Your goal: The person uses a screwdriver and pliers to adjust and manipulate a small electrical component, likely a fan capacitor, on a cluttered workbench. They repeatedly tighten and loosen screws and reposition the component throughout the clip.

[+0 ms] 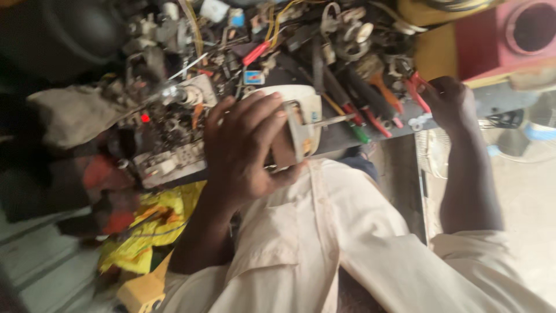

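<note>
Appliance [301, 119] underside perhaps hand-hidden [246, 148]

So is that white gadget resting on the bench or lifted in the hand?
Lifted: the left hand wraps the white gadget above the lap.

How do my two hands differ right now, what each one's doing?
The left hand wraps a white appliance near your lap; the right hand stretches out to the red-handled tools at the bench edge. The left shows spread fingers; the right is curled. Both are bare.
</note>
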